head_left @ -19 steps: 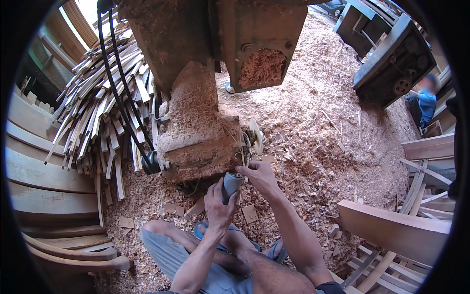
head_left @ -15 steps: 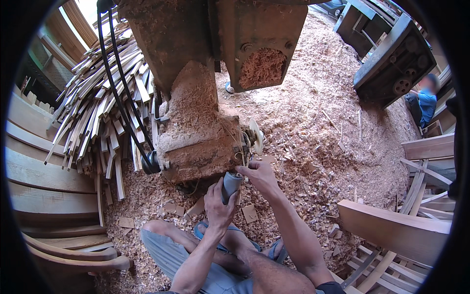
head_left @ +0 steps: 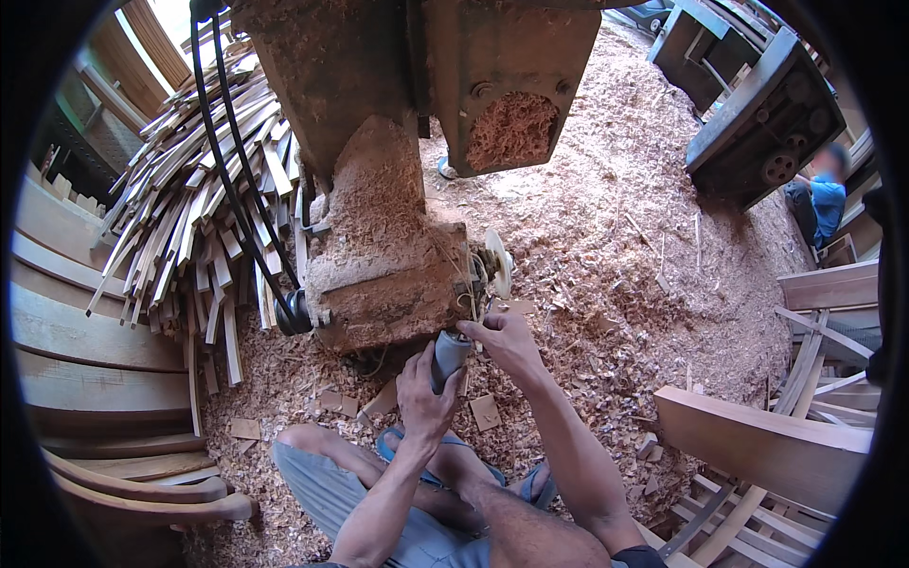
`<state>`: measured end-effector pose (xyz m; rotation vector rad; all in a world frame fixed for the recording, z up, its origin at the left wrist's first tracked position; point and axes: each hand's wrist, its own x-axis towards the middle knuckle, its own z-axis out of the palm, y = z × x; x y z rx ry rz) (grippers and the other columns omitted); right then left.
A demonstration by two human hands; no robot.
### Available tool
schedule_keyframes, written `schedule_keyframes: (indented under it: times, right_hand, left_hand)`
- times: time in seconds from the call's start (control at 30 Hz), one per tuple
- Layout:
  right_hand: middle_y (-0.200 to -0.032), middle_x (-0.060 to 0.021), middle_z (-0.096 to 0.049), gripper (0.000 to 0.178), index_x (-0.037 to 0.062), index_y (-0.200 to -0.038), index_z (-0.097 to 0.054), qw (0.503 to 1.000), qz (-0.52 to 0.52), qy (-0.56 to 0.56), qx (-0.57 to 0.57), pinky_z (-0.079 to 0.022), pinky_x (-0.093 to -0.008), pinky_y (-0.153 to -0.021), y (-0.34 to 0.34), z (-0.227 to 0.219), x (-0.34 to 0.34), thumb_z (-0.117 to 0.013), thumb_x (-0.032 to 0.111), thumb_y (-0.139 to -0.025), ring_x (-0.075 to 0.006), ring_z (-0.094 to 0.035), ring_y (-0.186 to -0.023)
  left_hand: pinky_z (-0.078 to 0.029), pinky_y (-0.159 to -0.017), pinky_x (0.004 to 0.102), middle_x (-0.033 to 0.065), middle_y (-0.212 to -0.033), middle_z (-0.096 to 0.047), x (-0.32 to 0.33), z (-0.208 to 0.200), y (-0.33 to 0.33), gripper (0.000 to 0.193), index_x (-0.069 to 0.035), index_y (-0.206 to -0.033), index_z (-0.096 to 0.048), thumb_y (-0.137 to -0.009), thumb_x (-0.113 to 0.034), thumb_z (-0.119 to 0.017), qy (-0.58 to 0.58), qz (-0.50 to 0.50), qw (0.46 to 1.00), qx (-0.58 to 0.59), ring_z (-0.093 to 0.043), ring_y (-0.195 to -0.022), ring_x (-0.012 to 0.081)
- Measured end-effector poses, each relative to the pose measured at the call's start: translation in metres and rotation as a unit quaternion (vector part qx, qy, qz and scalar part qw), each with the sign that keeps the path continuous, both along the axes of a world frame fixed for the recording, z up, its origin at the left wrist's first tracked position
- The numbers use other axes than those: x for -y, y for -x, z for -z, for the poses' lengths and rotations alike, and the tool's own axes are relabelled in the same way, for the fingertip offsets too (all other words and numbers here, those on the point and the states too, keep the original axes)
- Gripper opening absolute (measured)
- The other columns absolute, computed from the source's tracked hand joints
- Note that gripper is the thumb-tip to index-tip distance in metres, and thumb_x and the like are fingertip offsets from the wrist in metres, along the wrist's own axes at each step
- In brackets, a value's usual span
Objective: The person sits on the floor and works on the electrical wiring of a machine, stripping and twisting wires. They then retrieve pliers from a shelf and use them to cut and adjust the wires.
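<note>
My left hand (head_left: 423,396) is wrapped round a grey cylindrical capacitor (head_left: 450,355), its top end tilted up and to the right. Just above that end, thumb and fingers of my right hand (head_left: 502,339) pinch what looks like a thin wire; its tip is partly covered by the fingers. Several pale loose wires (head_left: 464,301) hang from the right end of a dust-covered motor (head_left: 383,298), close above my hands. A whitish disc (head_left: 498,263) sits at that same end of the motor.
Wood shavings (head_left: 606,331) cover the floor around my crossed legs. A heap of wooden strips (head_left: 204,189) lies at left beside black belts (head_left: 227,170). Curved boards (head_left: 757,440) stand at right. Farther right, a person in blue (head_left: 826,201) sits near another machine (head_left: 762,123).
The capacitor's top has tipped slightly to the right and turned a little in my left hand. My right hand stays almost in place, still pinching.
</note>
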<state>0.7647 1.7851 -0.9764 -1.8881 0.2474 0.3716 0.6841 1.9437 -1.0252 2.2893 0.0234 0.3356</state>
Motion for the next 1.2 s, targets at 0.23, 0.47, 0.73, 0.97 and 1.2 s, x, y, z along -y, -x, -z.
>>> schedule_keyframes:
  times: [0.23, 0.47, 0.73, 0.97, 1.2]
  right_hand:
    - [-0.065, -0.0012, -0.061, 0.033, -0.0017, -0.080, -0.073, 0.998, 0.005, -0.060, 0.003, -0.042, -0.0289, -0.057, 0.007, -0.007, 0.003, -0.072, 0.031, -0.084, -0.0076, -0.051, -0.061]
    - [-0.068, 0.0000, -0.063, 0.029, -0.0011, -0.084, -0.074, 0.997, 0.003, -0.065, -0.038, -0.041, -0.0272, -0.058, 0.004, -0.011, 0.003, -0.073, 0.028, -0.084, -0.0066, -0.052, -0.063]
    - [-0.069, 0.0000, -0.063, 0.029, -0.0012, -0.084, -0.075, 0.998, 0.007, -0.043, -0.051, -0.042, -0.0274, -0.058, 0.003, -0.013, 0.002, -0.075, 0.028, -0.085, -0.0065, -0.051, -0.062]
    - [-0.078, -0.0023, -0.067, 0.033, -0.0010, -0.103, -0.069, 0.984, 0.070, -0.147, -0.068, -0.049, -0.0230, -0.062, 0.010, -0.016, 0.017, -0.071, 0.031, -0.096, -0.0072, -0.059, -0.065]
    - [-0.080, -0.0021, -0.067, 0.030, -0.0001, -0.097, -0.073, 0.995, 0.042, -0.069, 0.063, -0.047, -0.0272, -0.067, 0.023, 0.004, 0.033, -0.068, 0.029, -0.092, -0.0096, -0.059, -0.073]
  left_hand:
    - [-0.047, -0.094, 0.0461, 0.0188, -0.122, -0.060, -0.003, 0.001, 0.000, 0.062, -0.006, -0.137, -0.054, -0.083, -0.024, -0.079, 0.015, 0.009, 1.000, 0.001, -0.060, -0.108, 0.0387]
    - [-0.047, -0.092, 0.0451, 0.0184, -0.122, -0.061, -0.003, 0.001, -0.001, 0.062, -0.005, -0.137, -0.054, -0.083, -0.026, -0.078, 0.008, 0.010, 1.000, -0.012, -0.060, -0.105, 0.0383]
    - [-0.047, -0.093, 0.0452, 0.0182, -0.121, -0.062, -0.002, -0.004, -0.001, 0.062, -0.005, -0.136, -0.056, -0.083, -0.027, -0.079, 0.006, 0.004, 1.000, -0.016, -0.060, -0.106, 0.0369]
    - [-0.045, -0.093, 0.0458, 0.0177, -0.117, -0.063, 0.000, -0.005, -0.002, 0.063, -0.005, -0.133, -0.057, -0.082, -0.031, -0.080, 0.004, -0.005, 1.000, 0.005, -0.061, -0.108, 0.0350]
    - [-0.048, -0.089, 0.0462, 0.0180, -0.114, -0.064, -0.003, 0.005, 0.000, 0.067, -0.005, -0.133, -0.056, -0.075, -0.026, -0.083, 0.022, -0.001, 0.999, 0.024, -0.063, -0.104, 0.0376]
